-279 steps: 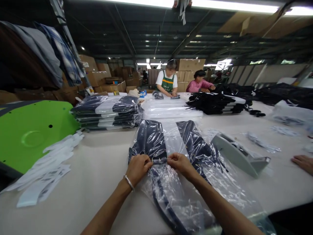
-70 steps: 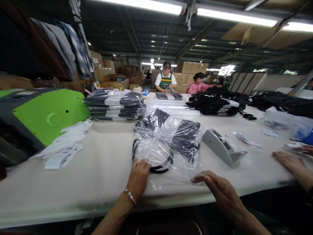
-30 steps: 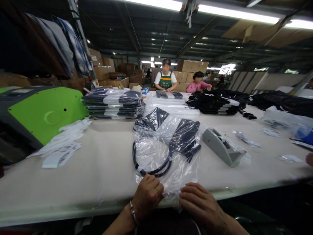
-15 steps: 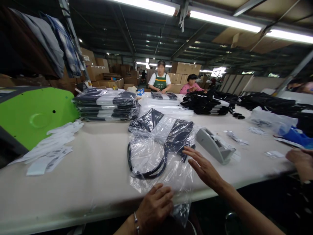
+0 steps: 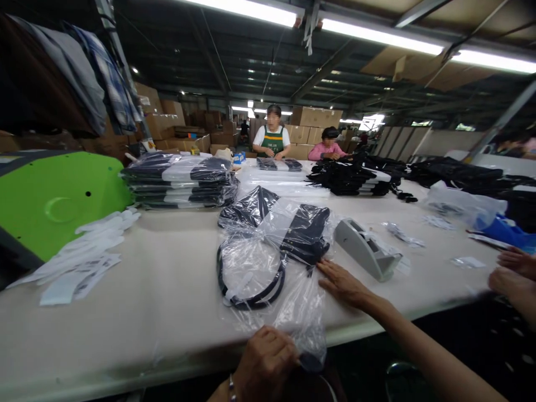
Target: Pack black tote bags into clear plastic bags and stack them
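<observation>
A clear plastic bag (image 5: 251, 268) lies on the table in front of me, with a folded dark item (image 5: 307, 226) inside it and a black strap (image 5: 268, 298) looped toward me. At the table's front edge my left hand (image 5: 266, 357) is closed on the loose lower end of the bag. My right hand (image 5: 343, 282) rests with fingers stretched out at the bag's right side, its fingertips touching the plastic by the dark item. A grey tape dispenser (image 5: 366, 248) stands just beyond it.
Stacked bagged items (image 5: 180, 178) and a green machine (image 5: 62, 201) are at the left, near white paper strips (image 5: 79, 273). Black items (image 5: 352, 176) are piled behind. Two people sit or stand across the table; another person's hands (image 5: 515, 276) are at the right edge.
My right hand has lowered onto the bag's right side, and the black strap there has been tucked in beside the dark item. My left hand has moved slightly, gathering the bag's end.
</observation>
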`<state>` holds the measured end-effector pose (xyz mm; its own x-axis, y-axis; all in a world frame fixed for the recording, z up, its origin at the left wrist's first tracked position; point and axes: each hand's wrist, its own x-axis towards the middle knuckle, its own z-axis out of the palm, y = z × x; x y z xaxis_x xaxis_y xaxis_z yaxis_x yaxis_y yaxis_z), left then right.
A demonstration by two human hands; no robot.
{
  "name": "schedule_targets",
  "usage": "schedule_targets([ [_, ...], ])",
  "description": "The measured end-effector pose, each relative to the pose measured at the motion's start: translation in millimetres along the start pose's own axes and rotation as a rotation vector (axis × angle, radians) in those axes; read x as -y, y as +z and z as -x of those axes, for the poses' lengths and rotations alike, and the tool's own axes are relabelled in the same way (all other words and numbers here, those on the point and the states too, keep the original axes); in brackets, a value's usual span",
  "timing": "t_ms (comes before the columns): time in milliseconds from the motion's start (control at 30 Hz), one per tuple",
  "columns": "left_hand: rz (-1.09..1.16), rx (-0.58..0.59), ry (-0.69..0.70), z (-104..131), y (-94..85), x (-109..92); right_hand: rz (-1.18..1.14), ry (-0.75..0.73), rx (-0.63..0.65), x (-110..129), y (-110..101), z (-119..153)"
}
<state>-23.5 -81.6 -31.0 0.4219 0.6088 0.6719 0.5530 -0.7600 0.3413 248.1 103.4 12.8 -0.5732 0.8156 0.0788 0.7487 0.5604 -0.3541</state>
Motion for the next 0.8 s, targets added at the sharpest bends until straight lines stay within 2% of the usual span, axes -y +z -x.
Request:
schedule_targets([
  [67, 0.040, -0.012, -0.068, 0, -4.7, -3, -0.011, 0.021, -0.063, 5, 1, 6],
  [133, 0.067, -0.031, -0.104, -1, -13.1, -5, -0.003, -0.021, -0.169, 18, -5, 23],
  [233, 0.064, -0.062, -0.154, -6, -30.3, -5, 0.134, -0.300, -0.210, 42, -11, 62],
  [333, 0.039, -0.086, -0.242, -21, -45.0, 3, 0.326, -0.576, -0.141, 58, 8, 96],
  [400, 0.035, -0.063, -0.302, -33, -49.3, 11, 0.409, -0.648, -0.161, 59, 32, 105],
  [500, -0.009, 0.070, -0.361, -47, -46.9, 22, 0.409, -0.659, -0.259, 59, 59, 100],
  [567, -0.075, 0.169, -0.369, -49, -42.4, 27, 0.326, -0.692, -0.339, 66, 62, 90],
  [700, -0.180, 0.222, -0.364, -41, -36.6, 28, 0.153, -0.830, -0.393, 102, 35, 70],
  [800, -0.226, 0.255, -0.314, -33, -38.8, 29, 0.089, -0.856, -0.419, 127, 11, 59],
])
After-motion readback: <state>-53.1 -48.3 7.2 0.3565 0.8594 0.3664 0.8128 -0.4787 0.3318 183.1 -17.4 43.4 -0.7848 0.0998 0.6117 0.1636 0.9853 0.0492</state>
